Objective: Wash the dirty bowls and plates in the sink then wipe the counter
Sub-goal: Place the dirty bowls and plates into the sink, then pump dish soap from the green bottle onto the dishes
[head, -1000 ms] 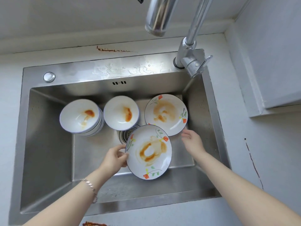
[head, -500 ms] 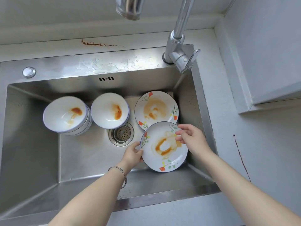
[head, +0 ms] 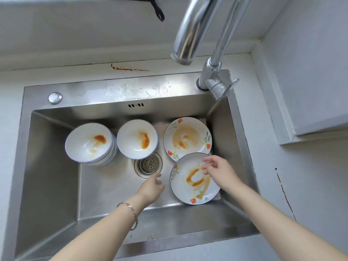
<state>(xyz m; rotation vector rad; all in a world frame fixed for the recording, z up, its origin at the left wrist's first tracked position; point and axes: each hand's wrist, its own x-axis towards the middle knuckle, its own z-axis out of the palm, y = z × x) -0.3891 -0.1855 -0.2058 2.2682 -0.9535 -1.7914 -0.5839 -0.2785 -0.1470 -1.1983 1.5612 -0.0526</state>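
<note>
Pale, faintly speckled counter set into a white-walled corner, marked with reddish-brown streaks behind the basin and along the right side. Rectangular brushed-steel sink, water beaded on its back ledge, with a curved chrome faucet rising from its back right corner. On the basin floor, a round perforated drain strainer at centre. Stack of white, blue-rimmed bowls toward the back left, a single matching bowl just beside it, both smeared orange. Two round glazed plates with floral rims at the right: far plate toward the back right corner, near plate in the front right corner, overlapping the other's rim, both sauce-stained. Left hand, thin metal bracelet at the wrist, fingers loosely extended and holding nothing, between strainer and near plate. Right hand over the near plate's far right edge, fingers relaxed and spread, gripping nothing — contact with the glaze not discernible.
</note>
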